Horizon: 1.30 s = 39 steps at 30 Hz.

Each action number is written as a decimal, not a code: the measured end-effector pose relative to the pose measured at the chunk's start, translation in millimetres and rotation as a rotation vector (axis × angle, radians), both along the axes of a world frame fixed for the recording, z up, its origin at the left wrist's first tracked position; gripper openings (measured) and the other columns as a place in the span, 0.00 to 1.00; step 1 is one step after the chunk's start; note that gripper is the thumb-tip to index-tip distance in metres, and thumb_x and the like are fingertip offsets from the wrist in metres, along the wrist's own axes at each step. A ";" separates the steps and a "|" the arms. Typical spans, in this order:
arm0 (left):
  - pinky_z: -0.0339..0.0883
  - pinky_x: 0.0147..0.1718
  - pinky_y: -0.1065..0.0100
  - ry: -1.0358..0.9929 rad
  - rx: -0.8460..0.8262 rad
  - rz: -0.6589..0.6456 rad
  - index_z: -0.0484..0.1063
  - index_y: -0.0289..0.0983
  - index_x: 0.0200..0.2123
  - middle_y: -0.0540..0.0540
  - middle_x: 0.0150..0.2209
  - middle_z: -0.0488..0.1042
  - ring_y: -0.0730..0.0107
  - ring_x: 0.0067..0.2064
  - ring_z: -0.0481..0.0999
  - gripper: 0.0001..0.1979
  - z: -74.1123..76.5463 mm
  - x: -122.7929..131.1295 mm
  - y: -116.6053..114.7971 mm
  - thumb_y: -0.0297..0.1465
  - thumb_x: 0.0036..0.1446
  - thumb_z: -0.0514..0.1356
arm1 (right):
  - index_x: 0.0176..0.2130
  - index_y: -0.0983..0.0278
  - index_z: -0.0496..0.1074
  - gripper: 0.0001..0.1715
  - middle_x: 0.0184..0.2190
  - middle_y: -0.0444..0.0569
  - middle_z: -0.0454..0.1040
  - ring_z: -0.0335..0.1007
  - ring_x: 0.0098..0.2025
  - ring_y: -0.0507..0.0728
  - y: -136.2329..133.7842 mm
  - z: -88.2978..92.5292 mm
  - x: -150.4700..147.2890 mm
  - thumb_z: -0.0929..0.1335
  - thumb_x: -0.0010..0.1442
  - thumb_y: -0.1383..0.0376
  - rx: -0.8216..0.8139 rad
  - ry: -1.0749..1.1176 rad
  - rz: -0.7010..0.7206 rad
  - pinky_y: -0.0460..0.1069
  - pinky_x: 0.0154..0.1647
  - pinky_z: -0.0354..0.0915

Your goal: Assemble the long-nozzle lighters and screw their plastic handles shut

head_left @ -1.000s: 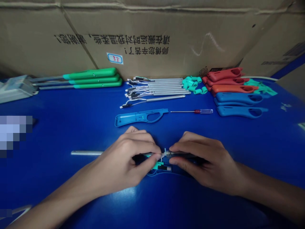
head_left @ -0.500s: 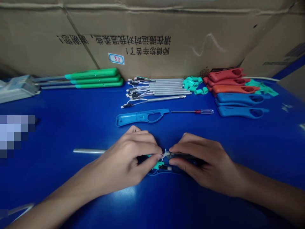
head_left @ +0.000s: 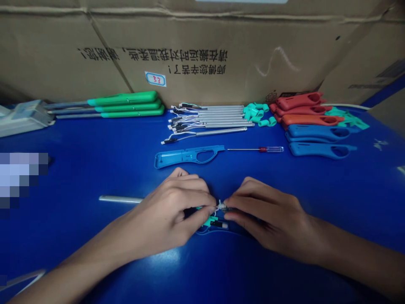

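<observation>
Mid-frame, the left hand (head_left: 180,207) pinches a tube (head_left: 217,208), the right hand (head_left: 274,211) a fitting (head_left: 221,205), likely light and fragile, best held by its body.

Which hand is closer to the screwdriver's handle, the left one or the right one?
Right. The right hand is on the wearer's side of the screwdriver's handle, almost straight below it in the picture. The left hand is farther away, below and well to its left.
</observation>
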<state>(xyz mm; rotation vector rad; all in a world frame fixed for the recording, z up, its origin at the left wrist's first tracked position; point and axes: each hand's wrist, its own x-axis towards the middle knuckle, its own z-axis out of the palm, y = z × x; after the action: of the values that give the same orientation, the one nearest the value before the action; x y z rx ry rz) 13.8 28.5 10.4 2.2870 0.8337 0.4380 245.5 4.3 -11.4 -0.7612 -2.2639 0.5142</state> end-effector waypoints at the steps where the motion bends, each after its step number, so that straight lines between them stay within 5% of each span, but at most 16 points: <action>1: 0.54 0.42 0.63 -0.001 0.000 0.001 0.76 0.39 0.35 0.53 0.31 0.73 0.73 0.35 0.70 0.10 -0.1 0.1 0.0 0.25 0.66 0.56 | 0.44 0.68 0.74 0.06 0.35 0.52 0.74 0.70 0.36 0.54 0.3 -0.5 0.1 0.69 0.66 0.72 0.000 0.007 0.003 0.49 0.39 0.70; 8: 0.56 0.42 0.63 -0.057 0.024 0.042 0.75 0.39 0.37 0.53 0.32 0.75 0.73 0.35 0.72 0.07 -2.1 2.4 -1.3 0.24 0.62 0.58 | 0.44 0.69 0.74 0.06 0.35 0.50 0.75 0.70 0.37 0.52 5.2 2.9 4.7 0.71 0.64 0.71 -0.154 0.036 0.047 0.47 0.38 0.68; 13: 0.57 0.41 0.63 -0.081 0.055 0.050 0.75 0.38 0.38 0.52 0.33 0.76 0.69 0.37 0.73 0.06 -2.1 2.4 -4.3 0.24 0.57 0.62 | 0.43 0.70 0.74 0.06 0.35 0.51 0.76 0.70 0.36 0.52 6.1 5.4 6.4 0.71 0.64 0.71 -0.115 0.047 0.071 0.48 0.40 0.68; 39: 0.57 0.44 0.63 -0.062 0.024 0.004 0.76 0.41 0.40 0.52 0.36 0.76 0.71 0.39 0.73 0.05 -3.6 -1.0 -1.2 0.26 0.64 0.60 | 0.42 0.73 0.74 0.06 0.36 0.52 0.76 0.71 0.39 0.53 5.3 5.0 5.5 0.71 0.63 0.73 -0.028 0.036 0.075 0.48 0.47 0.69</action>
<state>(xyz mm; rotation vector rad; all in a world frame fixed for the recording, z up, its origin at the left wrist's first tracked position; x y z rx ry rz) 12.8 27.4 6.8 2.2817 0.8061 0.5205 250.9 9.5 -6.5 -0.6772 -2.2631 0.5913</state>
